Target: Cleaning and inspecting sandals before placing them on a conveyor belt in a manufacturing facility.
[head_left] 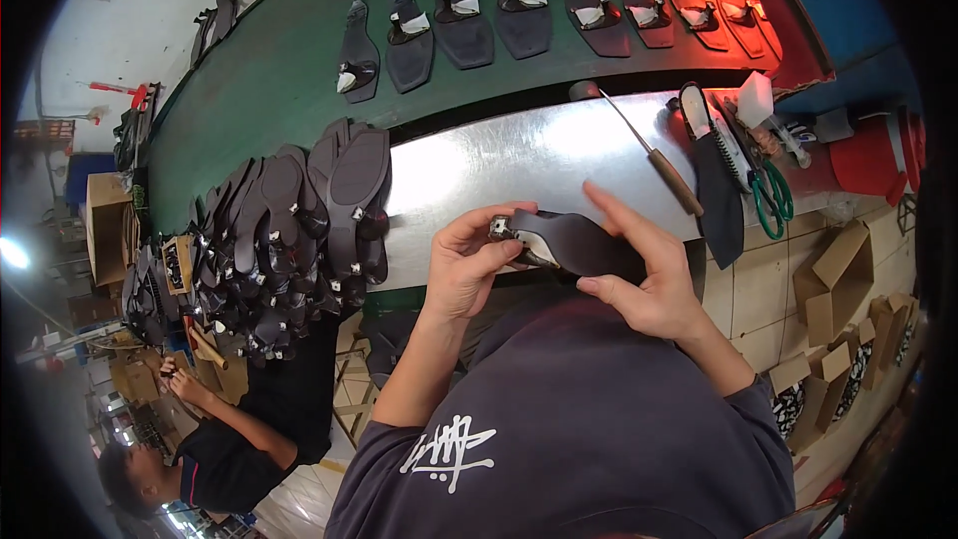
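The left forearm, bare, slanted far and slightly right from the near side to the left grip, whose thumb pointed right and was closed in a pinch with the bent fingers. The right forearm, also bare, slanted far and left. The right grip was spread, its index finger extended far and left, its thumb pointing left, apart from that finger.

The right fingers hide part of the broad end of the held shoe. Left of the left fingers, heaped shoes partly cover one another; farther left, what the co-worker's hands hold is too small to tell.
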A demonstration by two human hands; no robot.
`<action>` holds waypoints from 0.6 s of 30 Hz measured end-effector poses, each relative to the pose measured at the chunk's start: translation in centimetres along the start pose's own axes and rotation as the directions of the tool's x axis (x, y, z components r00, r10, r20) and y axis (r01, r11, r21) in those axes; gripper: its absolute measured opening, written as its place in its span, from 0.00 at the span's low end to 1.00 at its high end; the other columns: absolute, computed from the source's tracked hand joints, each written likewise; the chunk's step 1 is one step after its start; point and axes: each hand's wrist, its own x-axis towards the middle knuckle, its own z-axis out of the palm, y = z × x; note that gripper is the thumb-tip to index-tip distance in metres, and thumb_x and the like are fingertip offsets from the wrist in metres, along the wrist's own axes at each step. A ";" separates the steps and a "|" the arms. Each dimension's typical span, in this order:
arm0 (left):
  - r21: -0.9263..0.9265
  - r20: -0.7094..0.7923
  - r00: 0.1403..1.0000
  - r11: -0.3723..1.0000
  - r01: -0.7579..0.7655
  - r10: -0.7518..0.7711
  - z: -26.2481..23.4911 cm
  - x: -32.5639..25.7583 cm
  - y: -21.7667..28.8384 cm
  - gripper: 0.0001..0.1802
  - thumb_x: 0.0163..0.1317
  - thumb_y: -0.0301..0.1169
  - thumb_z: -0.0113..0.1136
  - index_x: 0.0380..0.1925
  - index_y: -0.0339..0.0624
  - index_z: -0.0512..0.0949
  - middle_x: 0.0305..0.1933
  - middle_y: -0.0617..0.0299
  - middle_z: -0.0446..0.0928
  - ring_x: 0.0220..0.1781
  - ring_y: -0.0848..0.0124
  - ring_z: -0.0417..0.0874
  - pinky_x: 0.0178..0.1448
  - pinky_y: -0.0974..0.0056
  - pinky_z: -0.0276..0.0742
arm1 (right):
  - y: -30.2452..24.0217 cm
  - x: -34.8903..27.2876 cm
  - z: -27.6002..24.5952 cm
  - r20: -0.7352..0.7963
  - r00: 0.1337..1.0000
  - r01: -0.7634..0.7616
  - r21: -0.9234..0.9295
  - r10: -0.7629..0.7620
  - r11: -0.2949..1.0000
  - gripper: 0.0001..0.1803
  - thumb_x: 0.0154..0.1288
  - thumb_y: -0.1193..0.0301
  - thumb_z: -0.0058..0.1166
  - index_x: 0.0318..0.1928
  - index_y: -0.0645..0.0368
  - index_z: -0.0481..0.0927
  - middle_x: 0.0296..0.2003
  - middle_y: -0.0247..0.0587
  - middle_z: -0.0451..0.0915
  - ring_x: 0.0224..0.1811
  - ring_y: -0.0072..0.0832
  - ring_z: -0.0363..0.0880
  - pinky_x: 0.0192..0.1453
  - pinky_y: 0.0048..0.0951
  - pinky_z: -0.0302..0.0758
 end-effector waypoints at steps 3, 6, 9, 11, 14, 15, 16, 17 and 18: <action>-0.019 0.013 1.000 1.000 -0.016 0.016 -0.1 -0.1 0.2 0.18 0.55 0.15 0.60 0.48 0.33 0.78 0.56 0.43 0.76 0.50 0.62 0.83 0.48 0.60 0.87 | 0.2 -0.2 0.1 0.042 0.999 -0.012 -0.018 0.013 1.000 0.28 0.49 0.79 0.64 0.55 0.62 0.77 0.41 0.46 0.81 0.42 0.37 0.81 0.48 0.30 0.75; -0.003 0.007 1.000 1.000 -0.024 0.024 -0.4 -0.2 0.1 0.18 0.54 0.17 0.62 0.47 0.33 0.78 0.56 0.42 0.75 0.50 0.61 0.83 0.48 0.60 0.86 | 1.0 -0.4 0.2 0.033 0.999 0.033 -0.026 -0.032 0.999 0.27 0.49 0.79 0.62 0.55 0.61 0.78 0.42 0.46 0.82 0.43 0.37 0.81 0.50 0.31 0.74; -0.002 0.004 1.000 1.000 -0.016 0.016 -0.2 -0.2 0.2 0.18 0.53 0.17 0.63 0.46 0.34 0.78 0.56 0.41 0.76 0.51 0.60 0.83 0.47 0.60 0.86 | 1.2 -0.5 0.4 0.031 0.997 0.074 -0.036 -0.073 0.997 0.25 0.49 0.80 0.61 0.52 0.62 0.80 0.43 0.46 0.82 0.44 0.37 0.80 0.51 0.32 0.73; -0.002 0.007 1.000 1.000 -0.009 0.009 -0.2 -0.2 0.3 0.18 0.53 0.17 0.63 0.46 0.34 0.79 0.55 0.41 0.76 0.51 0.60 0.83 0.47 0.61 0.86 | 1.3 -0.5 0.5 0.034 0.997 0.076 -0.026 -0.075 0.997 0.23 0.49 0.80 0.61 0.51 0.62 0.80 0.43 0.45 0.82 0.45 0.37 0.80 0.51 0.32 0.73; 0.001 0.006 1.000 1.000 0.002 -0.002 -0.3 -0.2 0.3 0.18 0.52 0.17 0.64 0.45 0.34 0.79 0.55 0.41 0.76 0.51 0.60 0.83 0.47 0.61 0.86 | 1.5 -0.5 0.5 0.033 0.996 0.080 -0.028 -0.079 0.996 0.23 0.50 0.80 0.61 0.50 0.62 0.80 0.43 0.45 0.83 0.44 0.37 0.80 0.51 0.32 0.72; 0.003 0.002 1.000 1.000 0.007 -0.007 -0.2 -0.1 0.3 0.18 0.52 0.17 0.64 0.45 0.34 0.79 0.55 0.41 0.76 0.51 0.60 0.82 0.46 0.62 0.86 | 1.6 -0.5 0.5 0.034 0.997 0.070 -0.016 -0.069 0.997 0.23 0.50 0.80 0.61 0.50 0.62 0.80 0.43 0.45 0.83 0.43 0.37 0.80 0.51 0.32 0.73; 0.003 0.002 1.000 1.000 0.008 -0.008 -0.2 -0.1 0.3 0.18 0.52 0.17 0.64 0.45 0.34 0.79 0.55 0.41 0.76 0.51 0.60 0.82 0.46 0.62 0.86 | 1.6 -0.5 0.5 0.035 0.998 0.060 -0.004 -0.059 0.998 0.23 0.50 0.80 0.61 0.50 0.62 0.80 0.43 0.45 0.82 0.43 0.38 0.80 0.51 0.32 0.73; 0.006 0.000 1.000 1.000 0.005 -0.005 -0.1 -0.1 0.3 0.18 0.51 0.17 0.64 0.45 0.34 0.79 0.55 0.41 0.76 0.51 0.60 0.82 0.46 0.62 0.86 | 1.6 -0.5 0.5 0.034 0.998 0.059 -0.004 -0.059 0.998 0.23 0.50 0.80 0.61 0.50 0.62 0.80 0.43 0.45 0.82 0.43 0.38 0.80 0.51 0.32 0.73; 0.009 -0.002 1.000 1.000 0.003 -0.003 -0.1 -0.1 0.4 0.18 0.51 0.17 0.65 0.44 0.34 0.80 0.55 0.41 0.76 0.51 0.60 0.82 0.46 0.62 0.86 | 1.6 -0.5 0.5 0.034 0.998 0.058 0.005 -0.058 0.998 0.23 0.50 0.80 0.61 0.50 0.62 0.80 0.43 0.45 0.82 0.42 0.37 0.80 0.50 0.32 0.73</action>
